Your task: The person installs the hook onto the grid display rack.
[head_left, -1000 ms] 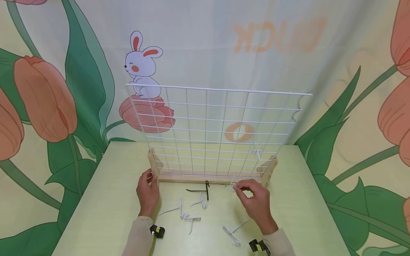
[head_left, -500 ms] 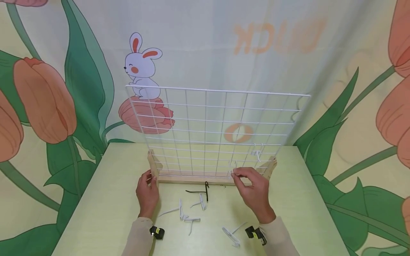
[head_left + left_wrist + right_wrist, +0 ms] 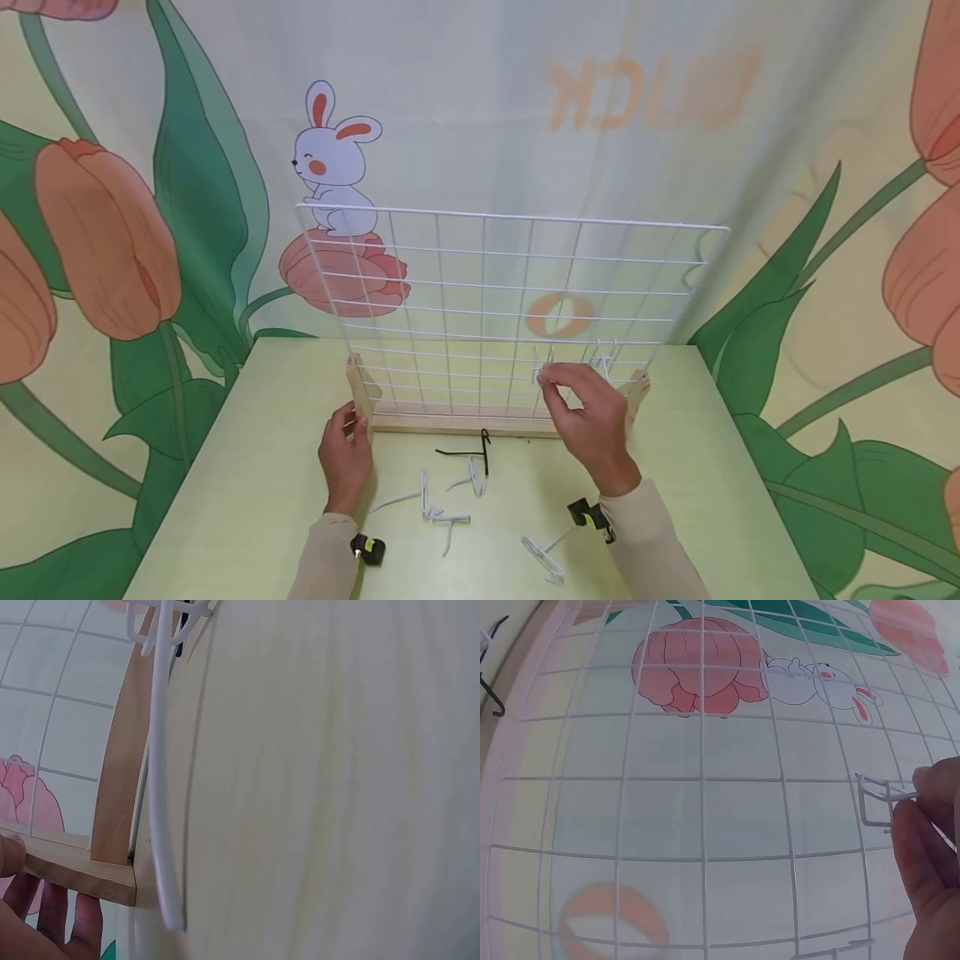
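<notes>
A white wire grid panel (image 3: 483, 215) stands upright in a wooden base (image 3: 450, 423). My left hand (image 3: 347, 462) grips the base's left wooden foot (image 3: 79, 871), thumb above and fingers beneath it in the left wrist view. With thumb and fingertips, my right hand (image 3: 592, 417) pinches a white wire hook (image 3: 876, 806) by its prong. That hook's square back end overlaps the grid wires in the right wrist view. Just right of it, another white hook (image 3: 603, 363) hangs on the panel, partly behind the right hand.
On the table (image 3: 247, 483) in front of the base lie a black hook (image 3: 465, 452) and several white hooks, one of them (image 3: 542, 557) close to the right forearm. A curtain (image 3: 465, 100) printed with tulips and a rabbit hangs behind the panel.
My right hand has risen from the base's front edge to the lower-middle rows of the grid, carrying the white hook. The left hand stays on the wooden foot.
</notes>
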Tool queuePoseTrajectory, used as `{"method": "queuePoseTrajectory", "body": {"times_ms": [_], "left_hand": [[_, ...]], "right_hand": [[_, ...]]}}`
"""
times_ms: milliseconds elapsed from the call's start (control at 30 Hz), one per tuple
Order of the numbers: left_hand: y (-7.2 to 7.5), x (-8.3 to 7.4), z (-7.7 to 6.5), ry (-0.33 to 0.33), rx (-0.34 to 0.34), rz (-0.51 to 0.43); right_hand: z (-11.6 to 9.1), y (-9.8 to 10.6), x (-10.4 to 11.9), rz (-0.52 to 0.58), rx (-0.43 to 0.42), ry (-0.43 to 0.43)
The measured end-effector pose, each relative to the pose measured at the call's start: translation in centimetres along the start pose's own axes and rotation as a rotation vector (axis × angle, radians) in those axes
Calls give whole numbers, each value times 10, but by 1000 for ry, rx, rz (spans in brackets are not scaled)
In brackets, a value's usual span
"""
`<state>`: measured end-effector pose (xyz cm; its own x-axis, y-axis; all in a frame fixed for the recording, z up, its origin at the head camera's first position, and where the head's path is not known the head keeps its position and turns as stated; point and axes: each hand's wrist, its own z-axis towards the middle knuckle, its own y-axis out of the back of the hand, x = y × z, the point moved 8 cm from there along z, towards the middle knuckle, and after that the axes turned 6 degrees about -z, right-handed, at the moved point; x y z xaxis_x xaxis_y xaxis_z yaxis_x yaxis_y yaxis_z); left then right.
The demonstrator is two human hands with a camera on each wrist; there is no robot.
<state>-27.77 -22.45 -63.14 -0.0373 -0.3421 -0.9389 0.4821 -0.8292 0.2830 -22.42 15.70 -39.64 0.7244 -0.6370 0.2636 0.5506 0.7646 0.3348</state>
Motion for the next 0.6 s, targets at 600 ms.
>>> {"method": "queuePoseTrajectory", "body": {"times_ms": [600], "left_hand": [[-1,3,1,5,-3,-7]], "right_hand": [[5,-19,-12,-64,41,11]]}}
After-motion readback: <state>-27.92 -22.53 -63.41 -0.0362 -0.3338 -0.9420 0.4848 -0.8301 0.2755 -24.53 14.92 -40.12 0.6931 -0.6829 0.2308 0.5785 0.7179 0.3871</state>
